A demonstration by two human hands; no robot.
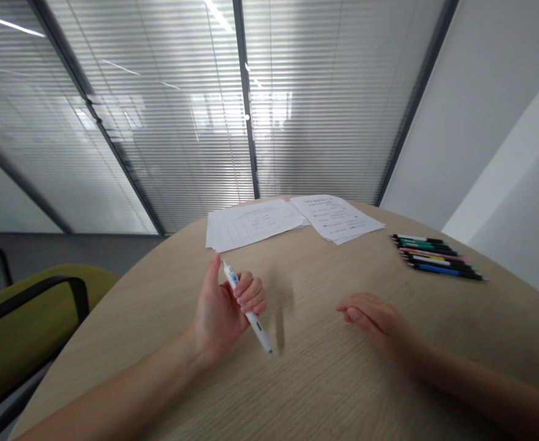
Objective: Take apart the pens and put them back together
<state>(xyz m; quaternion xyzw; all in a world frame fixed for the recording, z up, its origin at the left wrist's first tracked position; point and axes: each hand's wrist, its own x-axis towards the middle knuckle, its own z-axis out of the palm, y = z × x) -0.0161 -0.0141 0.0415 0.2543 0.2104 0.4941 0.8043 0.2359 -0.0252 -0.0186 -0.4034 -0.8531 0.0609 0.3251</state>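
My left hand (226, 312) is raised a little above the table with its fingers wrapped round a white pen (258, 331). The pen slants, one end up by my thumb and the other pointing down and to the right. Small blue marks show on its barrel. To the right, my right hand (380, 321) rests on the tabletop, palm down and fingers stretched out together, with nothing visible in it. Beyond that hand lies a row of pens (435, 257) with black, green, pink, yellow, white and blue parts, side by side.
Printed sheets lie in two groups at the far edge of the round wooden table (306, 392): one stack of paper (255, 223) on the left, another (338, 217) on the right. A green chair (26, 331) with black armrests stands at the left. Glass panels with blinds (315, 122) rise behind.
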